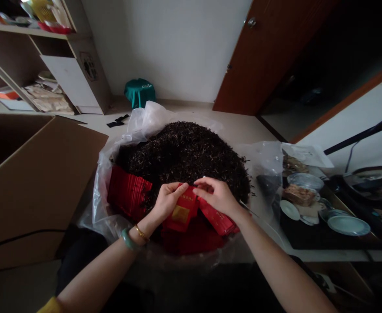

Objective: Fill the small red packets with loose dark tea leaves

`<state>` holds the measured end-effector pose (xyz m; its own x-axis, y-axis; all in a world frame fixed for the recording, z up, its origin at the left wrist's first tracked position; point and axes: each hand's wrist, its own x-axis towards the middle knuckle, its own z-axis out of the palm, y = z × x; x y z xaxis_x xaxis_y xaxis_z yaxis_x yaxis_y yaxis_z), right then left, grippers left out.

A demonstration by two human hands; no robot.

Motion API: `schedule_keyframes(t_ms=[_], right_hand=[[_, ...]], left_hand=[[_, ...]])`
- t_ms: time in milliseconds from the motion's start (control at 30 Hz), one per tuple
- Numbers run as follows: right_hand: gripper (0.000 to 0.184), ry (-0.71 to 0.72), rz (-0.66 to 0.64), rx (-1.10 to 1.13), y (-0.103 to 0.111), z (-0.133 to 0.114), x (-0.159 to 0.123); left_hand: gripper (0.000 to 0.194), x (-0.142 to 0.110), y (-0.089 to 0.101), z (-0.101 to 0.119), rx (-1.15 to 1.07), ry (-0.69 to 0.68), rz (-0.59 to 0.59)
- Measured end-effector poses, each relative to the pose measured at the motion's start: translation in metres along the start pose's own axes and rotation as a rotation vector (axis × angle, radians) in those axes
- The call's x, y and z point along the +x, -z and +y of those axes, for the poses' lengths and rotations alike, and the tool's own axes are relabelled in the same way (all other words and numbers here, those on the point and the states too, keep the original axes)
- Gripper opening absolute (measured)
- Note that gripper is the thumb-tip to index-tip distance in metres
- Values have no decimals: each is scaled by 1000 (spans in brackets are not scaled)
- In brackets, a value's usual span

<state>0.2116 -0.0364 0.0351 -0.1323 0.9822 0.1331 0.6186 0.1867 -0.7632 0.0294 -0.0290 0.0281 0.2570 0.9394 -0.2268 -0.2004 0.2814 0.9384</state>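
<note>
- The left hand (169,198) is nearly closed: its thumb presses on the top part of a red packet (186,202), and the other fingers are bent, partly hidden at the back.
- The right hand (217,196) has its fingers curled, with thumb and fingertips close together at the upper right corner of this packet; whether they pinch it, I cannot tell.
- The red packet is between the two hands, above the near part of the big plastic bag (101,182), and it shows gold writing and a gold patch (180,214).
- Dark dried leaves (191,148) make a large heap inside the open bag.
- A row of red packets (128,191) leans at the left side of the heap, with some leaves fallen on it.
- A slanting stack of packets (218,217) lies under the right hand, and more packets (191,241) lie at the near side.
- On the left wrist there are a gold bracelet (141,234) and a pale green bangle (127,239).
- An open cardboard box (47,187) stands to the left of the bag.
- At the right, a black tray (295,239) carries saucers (289,210) and a clear-lidded container (304,181).
- Behind, there are shelves (76,65), a teal-covered object (140,92) and a brown door (262,56).
</note>
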Motion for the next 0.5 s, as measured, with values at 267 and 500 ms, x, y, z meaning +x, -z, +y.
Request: schedule_keyframes(t_ms=[267, 500], right_hand=[[38, -45, 3, 178, -9, -17, -6], [33, -153, -153, -37, 8, 16, 2]], left_hand=[[54, 2, 9, 13, 112, 24, -190], [45, 4, 50, 55, 632, 28, -235]])
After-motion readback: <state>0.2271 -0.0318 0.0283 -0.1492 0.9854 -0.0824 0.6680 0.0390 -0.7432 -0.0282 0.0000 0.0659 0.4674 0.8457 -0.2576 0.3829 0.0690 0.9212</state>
